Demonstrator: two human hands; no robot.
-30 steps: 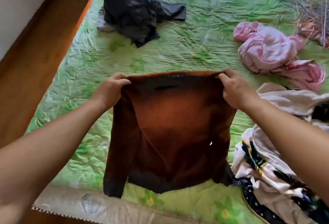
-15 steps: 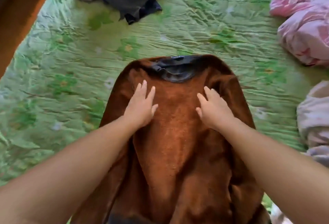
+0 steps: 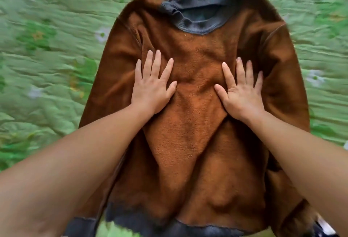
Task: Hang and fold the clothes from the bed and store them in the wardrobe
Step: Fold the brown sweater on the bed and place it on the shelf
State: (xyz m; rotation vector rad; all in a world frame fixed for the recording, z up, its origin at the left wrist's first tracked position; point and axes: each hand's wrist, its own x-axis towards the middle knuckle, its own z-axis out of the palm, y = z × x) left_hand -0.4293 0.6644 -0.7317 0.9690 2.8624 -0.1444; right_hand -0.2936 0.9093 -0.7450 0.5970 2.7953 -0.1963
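So: brown sweater (image 3: 188,142) lies flat on green bedspread (image 3: 47,48), long axis 12–6, collar (image 3: 197,18) at 12. Left hand (image 3: 153,87) and right hand (image 3: 241,93) press on the chest, fingers spread, gripping nothing. Sleeves (image 3: 113,86) lie outboard at 9 and 3, one near each hand.

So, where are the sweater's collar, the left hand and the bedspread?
Sweater's collar (image 3: 199,29), head view, ribbed front edge.
Left hand (image 3: 152,89), head view, back of hand.
Bedspread (image 3: 47,52), head view, bare left part.
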